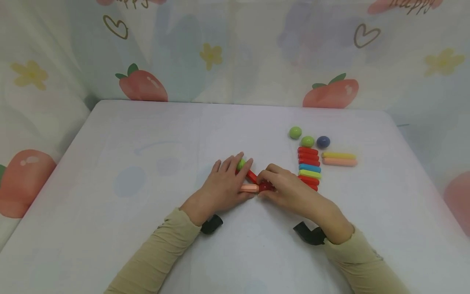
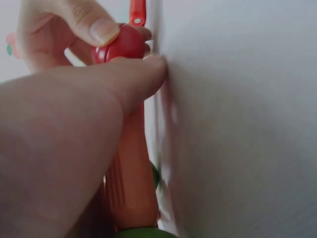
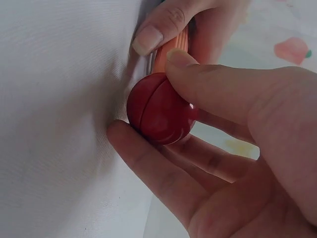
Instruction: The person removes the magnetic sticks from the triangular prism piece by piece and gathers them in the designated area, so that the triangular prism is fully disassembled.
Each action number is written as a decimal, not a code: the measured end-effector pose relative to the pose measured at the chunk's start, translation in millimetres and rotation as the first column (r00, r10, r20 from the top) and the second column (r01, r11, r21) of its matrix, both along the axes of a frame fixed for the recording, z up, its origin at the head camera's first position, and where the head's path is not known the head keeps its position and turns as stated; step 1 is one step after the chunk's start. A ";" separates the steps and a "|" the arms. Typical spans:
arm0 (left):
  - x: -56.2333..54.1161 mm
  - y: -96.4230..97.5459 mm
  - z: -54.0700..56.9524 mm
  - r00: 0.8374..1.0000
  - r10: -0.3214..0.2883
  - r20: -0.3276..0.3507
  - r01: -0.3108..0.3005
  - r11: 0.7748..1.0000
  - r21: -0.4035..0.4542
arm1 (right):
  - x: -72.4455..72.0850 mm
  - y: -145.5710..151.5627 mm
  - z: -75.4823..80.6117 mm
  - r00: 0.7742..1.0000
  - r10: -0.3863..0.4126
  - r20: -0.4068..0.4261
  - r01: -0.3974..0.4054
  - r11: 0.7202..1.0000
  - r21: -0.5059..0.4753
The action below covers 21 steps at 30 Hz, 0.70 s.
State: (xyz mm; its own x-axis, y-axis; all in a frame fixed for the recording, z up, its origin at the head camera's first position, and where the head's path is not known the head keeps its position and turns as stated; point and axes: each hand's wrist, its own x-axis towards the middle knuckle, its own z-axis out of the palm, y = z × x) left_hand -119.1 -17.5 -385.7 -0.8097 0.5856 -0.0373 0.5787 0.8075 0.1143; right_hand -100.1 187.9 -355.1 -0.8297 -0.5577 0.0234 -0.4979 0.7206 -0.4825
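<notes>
My right hand (image 1: 286, 188) pinches a glossy red ball (image 1: 264, 186) between thumb and fingers; the right wrist view shows the ball (image 3: 161, 110) up close, with a seam around it. An orange toy stick (image 2: 131, 173) meets this ball at one end. My left hand (image 1: 225, 185) lies over the stick, its thumb against the side near the ball and its fingers spread beyond. Between the hands a red stick (image 1: 251, 176) slants from the red ball toward a green ball (image 1: 240, 164) under the left fingers. The left palm hides the orange stick's far end in the head view.
Right of the hands lies a column of short sticks, red (image 1: 308, 157), blue (image 1: 309, 168) and yellow-green (image 1: 310, 174). Beside it are a yellow stick (image 1: 339, 156) and a peach stick (image 1: 339, 162). Behind sit two green balls (image 1: 295, 132) and a blue ball (image 1: 323, 142). Black curved pieces (image 1: 310, 234) appear by both wrists.
</notes>
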 end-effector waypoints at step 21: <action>4.2 4.5 -0.7 1.000 -0.001 -0.007 0.000 0.990 -0.142 | 2.7 0.5 1.8 1.000 -0.014 0.018 0.010 0.982 0.191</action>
